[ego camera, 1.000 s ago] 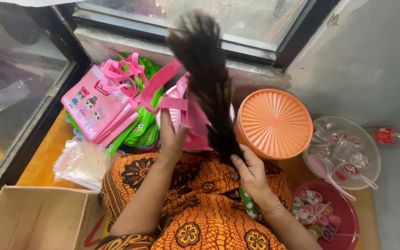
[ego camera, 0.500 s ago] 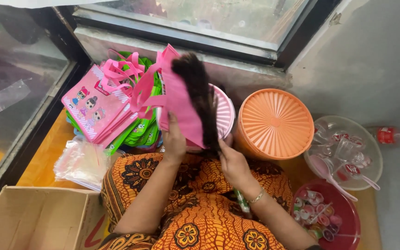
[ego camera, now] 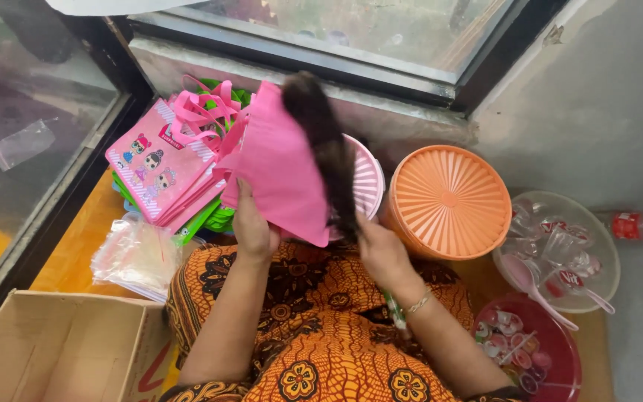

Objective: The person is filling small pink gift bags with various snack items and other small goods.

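A plain pink fabric bag (ego camera: 280,175) is held up over my lap, in front of a pink ribbed round lid (ego camera: 370,182). My left hand (ego camera: 251,227) grips its lower left edge. My right hand (ego camera: 379,251) holds its lower right corner. A dark lock of hair (ego camera: 321,138) hangs down across the bag's right side and hides part of it. My lap is covered by orange patterned cloth (ego camera: 321,335).
A stack of pink cartoon-doll bags (ego camera: 159,167) lies on green bags (ego camera: 217,219) at left, above a clear plastic packet (ego camera: 135,253) and a cardboard box (ego camera: 46,350). Right: an orange lidded tub (ego camera: 448,201), a clear bowl of small cups (ego camera: 560,249), a red bowl (ego camera: 533,350).
The pink bag has come up and spread flat between both hands. The lock of hair has swung down and sits lower over the bag. My right hand moved left, off the orange tub's side.
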